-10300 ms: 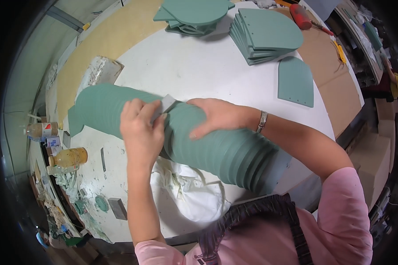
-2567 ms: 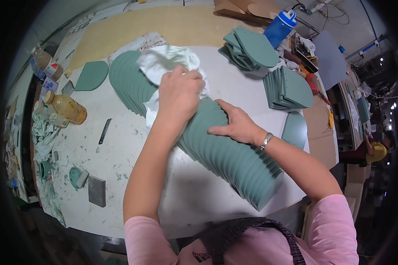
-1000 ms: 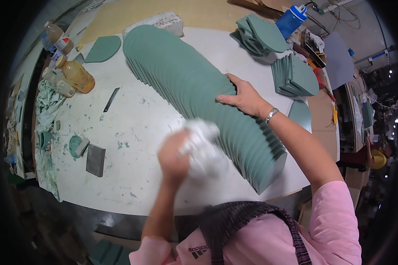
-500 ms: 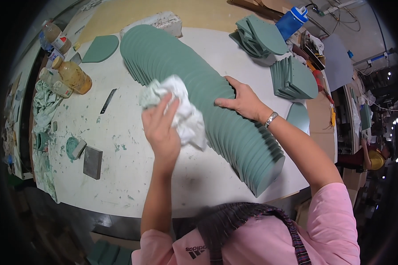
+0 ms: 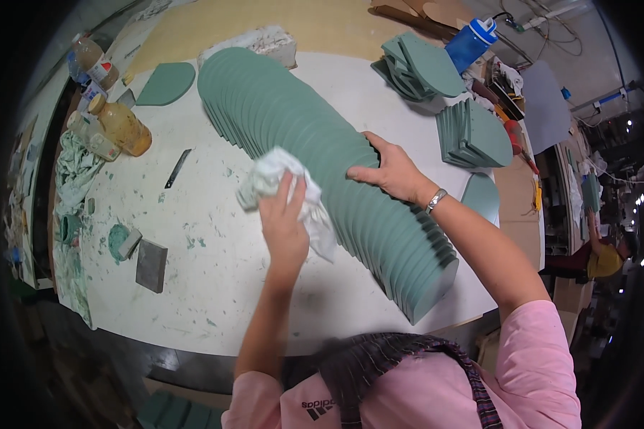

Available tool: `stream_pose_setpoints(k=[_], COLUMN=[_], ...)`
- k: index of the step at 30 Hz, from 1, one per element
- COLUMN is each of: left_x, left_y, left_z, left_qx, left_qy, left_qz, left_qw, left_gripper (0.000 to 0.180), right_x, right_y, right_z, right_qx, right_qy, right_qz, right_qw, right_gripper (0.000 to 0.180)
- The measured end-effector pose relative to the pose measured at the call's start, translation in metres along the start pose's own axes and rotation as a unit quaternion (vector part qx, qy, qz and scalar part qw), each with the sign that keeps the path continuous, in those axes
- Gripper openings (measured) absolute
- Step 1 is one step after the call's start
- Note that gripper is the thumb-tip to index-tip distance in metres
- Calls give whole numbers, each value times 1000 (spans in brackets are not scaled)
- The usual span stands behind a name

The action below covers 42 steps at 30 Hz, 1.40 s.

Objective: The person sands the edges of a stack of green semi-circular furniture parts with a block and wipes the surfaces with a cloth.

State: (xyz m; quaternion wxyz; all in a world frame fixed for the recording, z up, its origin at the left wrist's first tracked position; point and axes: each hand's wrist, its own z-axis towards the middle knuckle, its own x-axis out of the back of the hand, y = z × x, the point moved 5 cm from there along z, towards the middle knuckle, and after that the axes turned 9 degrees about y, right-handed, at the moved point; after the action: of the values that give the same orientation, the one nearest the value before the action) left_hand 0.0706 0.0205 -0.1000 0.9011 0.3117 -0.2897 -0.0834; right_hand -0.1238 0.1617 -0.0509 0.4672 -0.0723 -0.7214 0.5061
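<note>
A long row of thin green rounded panels (image 5: 293, 107), leaning one on another, runs from the far left to the near right across the white table. My left hand (image 5: 285, 229) grips a crumpled white cloth (image 5: 275, 175) against the row's left side; the cloth is slightly blurred. On the row's right side rests my right hand (image 5: 397, 171), its thumb spread from the index finger and lying over the panel edges. The other fingertips of that hand are hidden. A single green panel (image 5: 166, 84) lies flat past the row's far left.
Two shorter stacks of green panels, one fanned (image 5: 426, 64) and one upright (image 5: 476, 132), stand at right. A blue bottle (image 5: 471, 44) is behind them. Bottles (image 5: 125, 125), a black blade (image 5: 178, 169) and a grey block (image 5: 151, 265) sit at left. Another person (image 5: 607, 257) is far right.
My left hand has moved right and a little nearer to me, taking the white cloth along the row's left side. My right hand stays at its place on the row.
</note>
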Motion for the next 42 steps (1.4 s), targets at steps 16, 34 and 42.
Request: stream_pose_setpoints(k=[16,34,42], left_x=[-4,-46,-46], left_y=[-13,28,23], left_z=[48,148,156], left_qx=[-7,-264,-346], left_qy=[-37,-197,-224], left_qz=[22,271,285], left_qw=[999,905,865], left_gripper=[52,52,50], right_x=[12,12,20], right_y=[22,3,20], right_z=[2,-4,-3], right_qx=[12,9,-1], right_qy=[23,18,23], right_qz=[-54,-63,-59], right_qw=[998,998,998], right_gripper=[95,97,97])
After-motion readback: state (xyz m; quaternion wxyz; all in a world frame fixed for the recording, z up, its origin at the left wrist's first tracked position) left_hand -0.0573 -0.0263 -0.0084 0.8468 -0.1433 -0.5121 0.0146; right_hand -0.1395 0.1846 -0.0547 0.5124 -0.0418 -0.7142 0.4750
